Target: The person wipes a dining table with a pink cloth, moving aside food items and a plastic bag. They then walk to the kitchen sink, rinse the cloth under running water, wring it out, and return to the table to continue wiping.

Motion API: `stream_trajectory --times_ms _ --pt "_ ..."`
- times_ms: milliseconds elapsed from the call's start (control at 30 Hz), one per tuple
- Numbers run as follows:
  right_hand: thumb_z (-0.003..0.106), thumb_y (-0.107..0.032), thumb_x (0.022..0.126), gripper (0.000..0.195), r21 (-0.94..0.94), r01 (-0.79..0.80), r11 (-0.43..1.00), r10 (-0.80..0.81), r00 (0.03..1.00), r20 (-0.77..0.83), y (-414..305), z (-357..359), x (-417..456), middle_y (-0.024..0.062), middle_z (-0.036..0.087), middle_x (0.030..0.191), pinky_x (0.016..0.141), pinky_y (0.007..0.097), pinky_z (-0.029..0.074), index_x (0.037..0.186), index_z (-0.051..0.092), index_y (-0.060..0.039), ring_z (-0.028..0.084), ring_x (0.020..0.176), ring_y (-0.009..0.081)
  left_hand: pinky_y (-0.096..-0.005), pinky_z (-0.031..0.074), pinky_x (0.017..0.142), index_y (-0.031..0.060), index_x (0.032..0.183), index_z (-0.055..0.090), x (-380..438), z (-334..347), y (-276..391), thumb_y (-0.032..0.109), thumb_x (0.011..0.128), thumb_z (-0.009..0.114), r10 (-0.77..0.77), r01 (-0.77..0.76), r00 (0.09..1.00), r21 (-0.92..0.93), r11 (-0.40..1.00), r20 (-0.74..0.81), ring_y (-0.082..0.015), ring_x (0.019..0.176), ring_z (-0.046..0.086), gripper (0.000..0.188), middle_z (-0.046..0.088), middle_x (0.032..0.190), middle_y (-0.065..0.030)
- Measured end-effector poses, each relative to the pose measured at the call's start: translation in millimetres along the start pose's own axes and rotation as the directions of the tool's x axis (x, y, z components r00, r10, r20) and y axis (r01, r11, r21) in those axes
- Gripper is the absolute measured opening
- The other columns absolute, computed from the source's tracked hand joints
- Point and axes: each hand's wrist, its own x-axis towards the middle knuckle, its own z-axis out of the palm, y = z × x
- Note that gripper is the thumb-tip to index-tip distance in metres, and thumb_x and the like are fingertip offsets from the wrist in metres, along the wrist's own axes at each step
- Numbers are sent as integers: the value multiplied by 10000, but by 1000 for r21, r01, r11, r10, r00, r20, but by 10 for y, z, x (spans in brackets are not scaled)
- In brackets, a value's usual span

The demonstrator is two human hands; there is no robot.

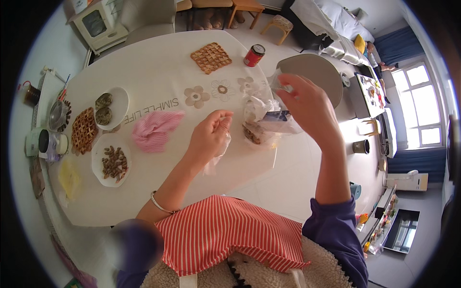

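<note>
My left hand point(212, 138) is closed around a crumpled, whitish translucent piece point(218, 153), plastic or tissue; which one I cannot tell. Over the table's right edge, my right hand point(309, 108) pinches thin clear plastic point(278, 82) between thumb and fingers. Between the hands, clear plastic bags point(259, 111) lie bunched at the edge, with brownish pieces point(252, 133) showing inside and a dark blue item point(277, 116) among them. Left of my left hand lies a pink striped cloth point(156, 131). Further left, a white dish point(96, 163) holds nuts or similar small brown pieces point(115, 163).
Woven trivets point(211, 57) point(84, 129) and a red can point(254, 55) stand on the white table point(155, 79). A white plate point(120, 100) carries two dark, rough lumps point(104, 108). Jars point(57, 142) line the left side. A chair seat point(313, 72) sits beyond the right edge.
</note>
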Motion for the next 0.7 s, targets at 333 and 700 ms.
stream_trajectory --times_ms 333,700 --pt "623 -265 841 391 533 -294 793 1 876 482 62 1635 -849 135 649 902 696 301 484 1167 575 -54 607 768 188 -284 454 756 69 1295 381 -233 -62 -427 218 948 463 -461 325 887 -735 596 19 -137 900 519 386 511 1033 -59" --pt "544 -261 899 208 694 -665 275 404 735 545 441 1759 -968 -11 605 815 595 248 462 967 596 -72 578 680 90 -284 475 750 22 1232 496 -334 172 -569 24 878 493 -420 455 890 -381 805 174 -168 850 588 354 602 989 -73"
